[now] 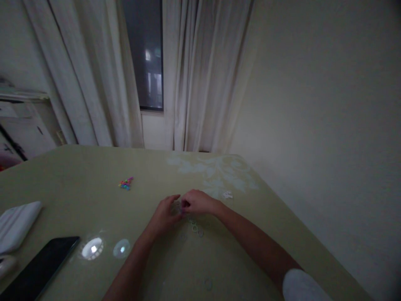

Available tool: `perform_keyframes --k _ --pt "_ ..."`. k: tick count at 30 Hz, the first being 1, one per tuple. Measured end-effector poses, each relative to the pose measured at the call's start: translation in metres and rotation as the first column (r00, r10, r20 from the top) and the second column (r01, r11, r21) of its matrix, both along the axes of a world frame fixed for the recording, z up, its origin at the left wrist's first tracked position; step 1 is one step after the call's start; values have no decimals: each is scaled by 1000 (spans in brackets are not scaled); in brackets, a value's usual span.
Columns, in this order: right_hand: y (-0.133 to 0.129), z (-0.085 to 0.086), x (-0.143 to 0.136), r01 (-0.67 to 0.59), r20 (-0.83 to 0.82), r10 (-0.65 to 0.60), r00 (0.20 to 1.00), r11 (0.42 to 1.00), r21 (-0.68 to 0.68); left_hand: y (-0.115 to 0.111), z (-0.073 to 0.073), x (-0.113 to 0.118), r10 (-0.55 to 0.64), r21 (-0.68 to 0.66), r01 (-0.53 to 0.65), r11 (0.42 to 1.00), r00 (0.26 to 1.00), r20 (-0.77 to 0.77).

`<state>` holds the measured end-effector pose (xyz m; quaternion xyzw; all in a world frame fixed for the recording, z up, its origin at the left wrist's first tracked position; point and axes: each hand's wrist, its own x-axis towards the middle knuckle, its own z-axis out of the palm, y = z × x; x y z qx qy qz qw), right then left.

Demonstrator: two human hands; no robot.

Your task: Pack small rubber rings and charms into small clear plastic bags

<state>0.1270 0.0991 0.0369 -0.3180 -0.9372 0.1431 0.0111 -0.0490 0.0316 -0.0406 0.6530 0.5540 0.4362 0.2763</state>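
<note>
Both hands meet over the table, pale rings lying just in front

Here's the head view, and the action is right in the middle! The left hand (164, 215) and the right hand (199, 201) come together low over the green-toned table (84, 175), fingertips almost meeting. On the left, thumb and index finger stand apart in a curve, with something faint and clear showing between them; whether it's gripped, I can't tell. The right hand has its fingers bent in narrow, a tiny purplish spot (183, 210) by the tips. Is it pinching something? Too blurred to call!

Just on the near side of the fingers lies a cluster of small pale rings (194, 228), with another faint ring (201, 233) right beside it. Well apart, down toward the near edge of the picture, there's a lone ring (208, 284).

Out beyond the left hand, a bright little heap of multicoloured pieces (126, 184)! Over beyond the right forearm, some small white pieces (228, 195) near a pale floral pattern (216, 169). Far left, a dark flat slab (40, 265) lies beside a white box-like object (19, 225). Pale curtains (206, 75) flank a dark window (144, 54) at the back.
</note>
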Motion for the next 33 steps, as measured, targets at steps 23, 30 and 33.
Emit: perform_keyframes --k 23,30,33 --pt "-34 -8 74 76 119 -67 991 995 -71 -42 36 47 -332 -253 225 941 756 -563" --pt "-41 -10 64 59 94 -62 994 998 29 -42 30 36 -293 -173 236 956 764 -575" --pt "-39 -1 68 43 21 -43 999 999 6 -37 40 29 -277 -94 261 961 901 -334"
